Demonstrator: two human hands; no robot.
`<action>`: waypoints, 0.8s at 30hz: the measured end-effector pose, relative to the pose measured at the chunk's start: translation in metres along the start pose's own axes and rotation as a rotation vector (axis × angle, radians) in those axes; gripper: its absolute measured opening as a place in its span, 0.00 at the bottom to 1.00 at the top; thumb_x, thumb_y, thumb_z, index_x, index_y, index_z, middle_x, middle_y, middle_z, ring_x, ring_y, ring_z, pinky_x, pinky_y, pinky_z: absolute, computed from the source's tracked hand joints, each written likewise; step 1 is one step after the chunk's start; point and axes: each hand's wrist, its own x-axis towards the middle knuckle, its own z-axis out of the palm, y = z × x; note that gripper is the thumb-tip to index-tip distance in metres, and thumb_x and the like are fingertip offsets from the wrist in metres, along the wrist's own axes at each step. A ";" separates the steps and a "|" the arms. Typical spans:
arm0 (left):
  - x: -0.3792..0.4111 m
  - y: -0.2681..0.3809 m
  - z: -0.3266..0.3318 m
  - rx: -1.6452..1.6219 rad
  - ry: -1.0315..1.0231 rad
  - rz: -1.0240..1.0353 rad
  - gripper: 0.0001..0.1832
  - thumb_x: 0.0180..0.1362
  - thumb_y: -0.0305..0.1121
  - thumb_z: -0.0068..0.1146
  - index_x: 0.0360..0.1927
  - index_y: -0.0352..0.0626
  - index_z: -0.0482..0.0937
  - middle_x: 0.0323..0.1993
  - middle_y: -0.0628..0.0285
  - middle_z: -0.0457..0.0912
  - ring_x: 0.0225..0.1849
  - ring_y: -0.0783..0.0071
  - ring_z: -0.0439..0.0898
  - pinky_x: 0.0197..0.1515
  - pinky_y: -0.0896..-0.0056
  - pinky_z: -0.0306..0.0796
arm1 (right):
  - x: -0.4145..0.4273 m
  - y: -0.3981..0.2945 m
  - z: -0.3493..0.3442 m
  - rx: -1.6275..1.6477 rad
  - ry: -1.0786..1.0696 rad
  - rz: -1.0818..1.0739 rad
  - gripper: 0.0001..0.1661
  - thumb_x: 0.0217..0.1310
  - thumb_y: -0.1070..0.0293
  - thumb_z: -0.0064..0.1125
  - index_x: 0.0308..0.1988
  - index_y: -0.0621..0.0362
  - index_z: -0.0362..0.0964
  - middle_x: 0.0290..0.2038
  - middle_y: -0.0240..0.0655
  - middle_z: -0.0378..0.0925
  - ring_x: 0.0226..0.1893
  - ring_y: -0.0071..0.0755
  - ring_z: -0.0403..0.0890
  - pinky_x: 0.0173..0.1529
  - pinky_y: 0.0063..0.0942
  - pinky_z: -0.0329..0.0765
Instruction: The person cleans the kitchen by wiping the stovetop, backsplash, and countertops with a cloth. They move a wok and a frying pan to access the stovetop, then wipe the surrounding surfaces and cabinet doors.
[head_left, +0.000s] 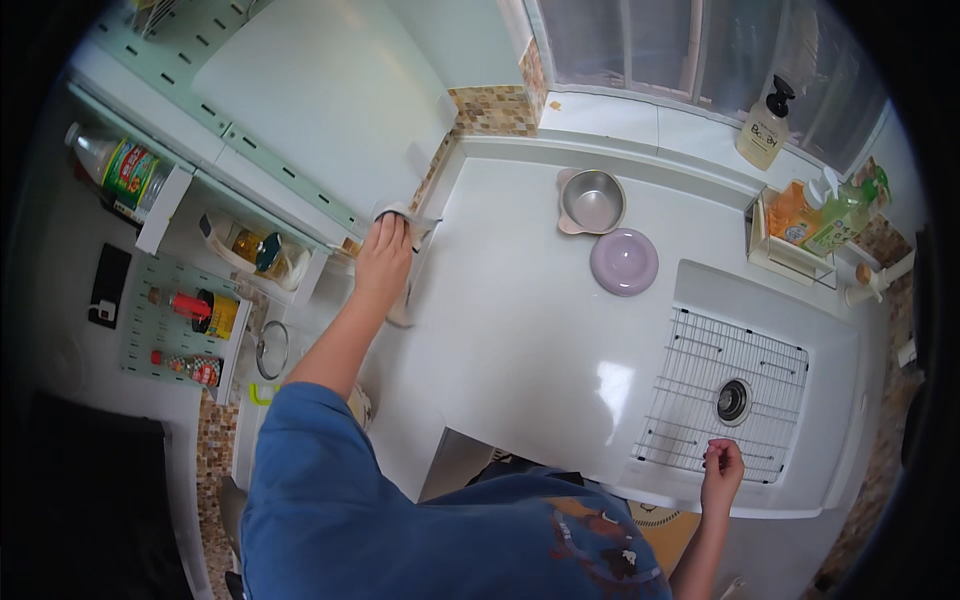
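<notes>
My left hand (388, 244) is stretched out to the back left of the white countertop (517, 337), its fingers pressed on a folded pale cloth (417, 225) with dark edges, by the wall. My right hand (722, 459) hovers over the near edge of the white sink (832, 420), fingers curled together; no object shows in it. A small metal bowl (593, 201) with pale pink handles stands on the countertop towards the window, and a round lilac dish (624, 262) sits right beside it.
A metal rack (690, 397) lies in the sink around the drain (733, 401). Behind it a wire caddy (787, 259) holds bottles. A pump bottle (765, 127) stands on the sill. At left, wall shelves (166, 210) hold bottles; a glass lid (271, 349) is below.
</notes>
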 end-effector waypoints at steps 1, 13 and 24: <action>0.017 -0.001 0.000 0.011 0.000 0.008 0.22 0.55 0.34 0.46 0.51 0.31 0.75 0.53 0.53 0.75 0.62 0.60 0.66 0.68 0.62 0.53 | 0.000 0.001 0.003 -0.007 -0.002 -0.002 0.03 0.63 0.74 0.52 0.34 0.60 0.71 0.23 0.22 0.66 0.24 0.13 0.64 0.29 0.15 0.62; 0.101 0.016 0.051 -0.049 -0.248 0.174 0.17 0.54 0.31 0.47 0.44 0.35 0.80 0.51 0.52 0.76 0.57 0.58 0.70 0.62 0.59 0.61 | -0.004 -0.004 0.032 -0.016 -0.019 0.034 0.03 0.64 0.74 0.51 0.35 0.60 0.70 0.24 0.23 0.67 0.25 0.14 0.65 0.29 0.16 0.63; -0.085 0.056 -0.102 -0.718 -0.081 -0.385 0.24 0.50 0.23 0.48 0.54 0.33 0.72 0.57 0.50 0.70 0.57 0.54 0.69 0.58 0.61 0.64 | 0.008 -0.007 0.034 0.012 -0.077 -0.052 0.03 0.64 0.73 0.52 0.35 0.59 0.71 0.24 0.24 0.69 0.24 0.14 0.66 0.28 0.15 0.64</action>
